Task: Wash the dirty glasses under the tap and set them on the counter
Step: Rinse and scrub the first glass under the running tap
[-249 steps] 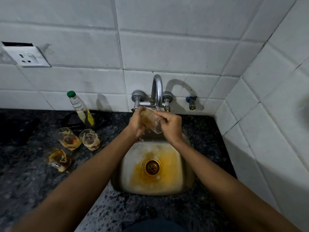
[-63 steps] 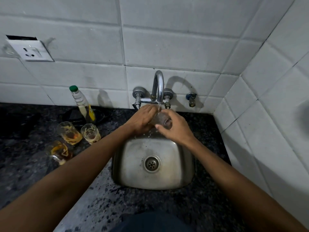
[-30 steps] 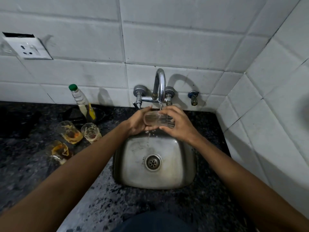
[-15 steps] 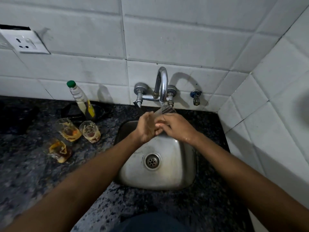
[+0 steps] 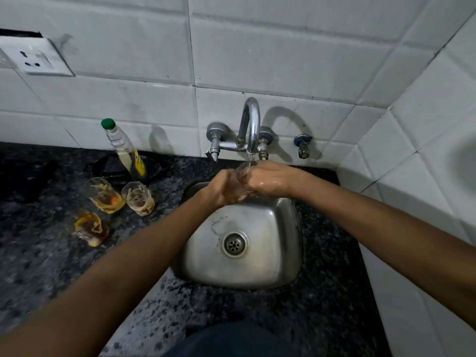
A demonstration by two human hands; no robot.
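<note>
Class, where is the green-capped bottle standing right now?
The green-capped bottle stands on the dark counter against the tiled wall, left of the tap, just behind the three dirty glasses.

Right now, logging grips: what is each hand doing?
Left hand: closed around the glass under the tap.
Right hand: closed around the same glass.

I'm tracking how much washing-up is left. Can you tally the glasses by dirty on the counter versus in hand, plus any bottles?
Dirty glasses on counter: 3
Glass in both hands under tap: 1
Green-capped bottle: 1
Total: 5
</note>
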